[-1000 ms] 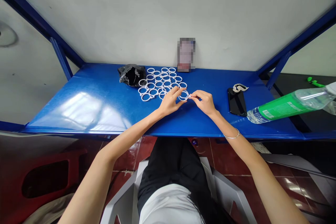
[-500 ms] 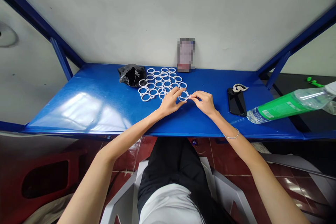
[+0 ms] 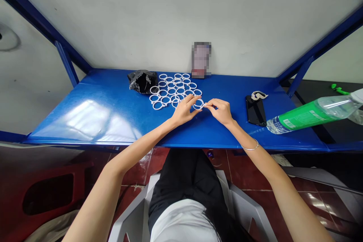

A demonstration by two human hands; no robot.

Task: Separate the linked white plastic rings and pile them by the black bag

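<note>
A white ring with a small tab, like a curtain ring, is between my two hands just above or on the blue table. My left hand curves round its left side, fingertips at the far edge and thumb at the near edge. At the ring's right side, my right hand pinches the small tab between thumb and forefinger. Several more white rings lie in a loose cluster beyond and left of my left hand, some touching or overlapping. My fingers hide part of the held ring.
A crumpled black plastic bag lies open left of the rings. A blurred upright box-like thing leans on the wall. To the right are a black phone, a white curved item and a green-labelled bottle. The blue table has a near edge.
Almost nothing differs. Both hands stay on the same ring, with at most a very slight shift of the ring between the fingers.
</note>
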